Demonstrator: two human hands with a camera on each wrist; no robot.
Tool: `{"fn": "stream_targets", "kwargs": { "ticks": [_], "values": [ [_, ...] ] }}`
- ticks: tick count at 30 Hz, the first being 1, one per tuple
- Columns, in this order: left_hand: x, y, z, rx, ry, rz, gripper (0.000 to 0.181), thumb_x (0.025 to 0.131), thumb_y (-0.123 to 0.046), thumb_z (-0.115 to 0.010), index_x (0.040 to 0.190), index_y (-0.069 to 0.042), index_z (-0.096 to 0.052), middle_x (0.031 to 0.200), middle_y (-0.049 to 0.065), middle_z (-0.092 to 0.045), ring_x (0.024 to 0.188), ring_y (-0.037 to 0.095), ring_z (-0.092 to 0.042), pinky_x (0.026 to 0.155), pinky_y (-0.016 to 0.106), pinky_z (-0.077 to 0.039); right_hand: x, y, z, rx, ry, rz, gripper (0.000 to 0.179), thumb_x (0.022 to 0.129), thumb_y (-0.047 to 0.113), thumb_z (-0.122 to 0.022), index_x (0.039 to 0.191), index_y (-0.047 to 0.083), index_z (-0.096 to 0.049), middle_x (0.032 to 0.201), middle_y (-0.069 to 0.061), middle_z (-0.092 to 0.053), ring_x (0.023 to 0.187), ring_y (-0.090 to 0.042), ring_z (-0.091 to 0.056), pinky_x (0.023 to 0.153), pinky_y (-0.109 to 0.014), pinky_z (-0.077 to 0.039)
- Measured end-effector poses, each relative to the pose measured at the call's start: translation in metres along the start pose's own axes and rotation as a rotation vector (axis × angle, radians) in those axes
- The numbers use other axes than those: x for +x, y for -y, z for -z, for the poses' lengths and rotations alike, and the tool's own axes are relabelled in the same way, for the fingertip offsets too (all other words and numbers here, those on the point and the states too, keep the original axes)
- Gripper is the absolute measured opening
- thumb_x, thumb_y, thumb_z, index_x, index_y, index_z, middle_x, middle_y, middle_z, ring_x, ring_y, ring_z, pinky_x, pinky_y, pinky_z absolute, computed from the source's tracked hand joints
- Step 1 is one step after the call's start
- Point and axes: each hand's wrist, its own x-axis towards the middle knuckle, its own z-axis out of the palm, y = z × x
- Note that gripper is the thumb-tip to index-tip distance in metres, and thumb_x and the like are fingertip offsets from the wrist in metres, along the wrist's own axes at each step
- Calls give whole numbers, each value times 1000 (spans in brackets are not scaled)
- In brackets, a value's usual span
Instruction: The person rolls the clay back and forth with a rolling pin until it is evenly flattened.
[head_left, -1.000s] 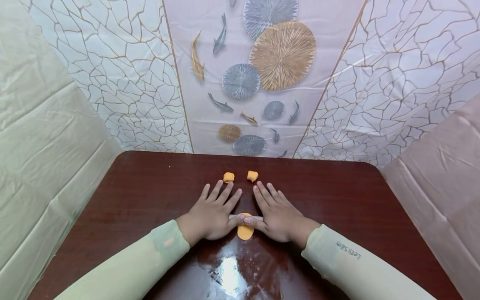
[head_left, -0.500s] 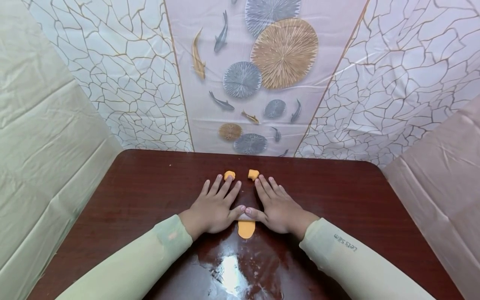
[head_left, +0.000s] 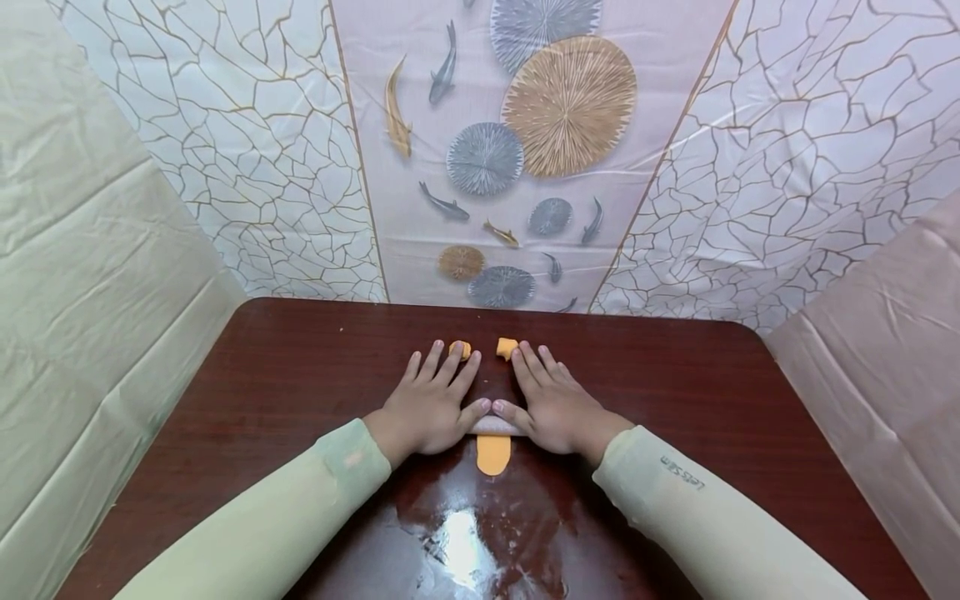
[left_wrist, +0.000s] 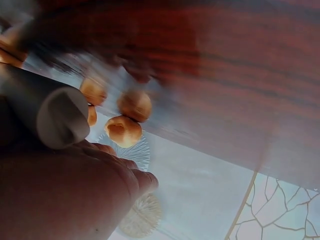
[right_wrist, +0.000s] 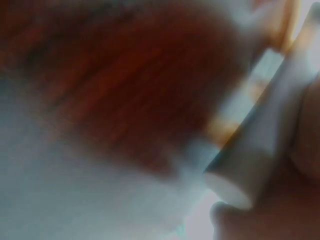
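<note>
The place looks like a small cloth-walled booth, in what building one cannot tell, since a patterned curtain hangs behind the glossy brown tabletop and plain creased sheets close in both sides.

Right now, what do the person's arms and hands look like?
The left sleeve and right sleeve are long and pale greenish. The left has a pinkish spot near its cuff; the right bears dark lettering, seemingly "Let's Slim". The left hand and right hand are ungloved.
</note>
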Motion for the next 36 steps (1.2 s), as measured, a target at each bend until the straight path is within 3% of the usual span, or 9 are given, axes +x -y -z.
{"fn": "stream_targets", "kwargs": {
  "ticks": [23, 36],
  "values": [
    [16, 6, 1, 22, 6, 19, 81, 118, -68, -22, 183, -24, -6, 192, 11, -2, 177, 44, 3, 141, 67, -5, 15, -5, 2, -32, 32, -51, 94, 116, 73, -28, 181, 10, -1, 191, -15, 5, 177, -43, 5, 142, -64, -13],
    [9, 5, -1, 47, 5, 8, 80, 118, -69, -20, 183, -26, -5, 192, 11, -2, 177, 44, 3, 142, 66, -5, 6, -1, -1, -36, -34, -17, 91, 118, 68, -31, 181, 9, -5, 191, -14, 3, 177, -45, 2, 141, -66, -16]
  ]
}}
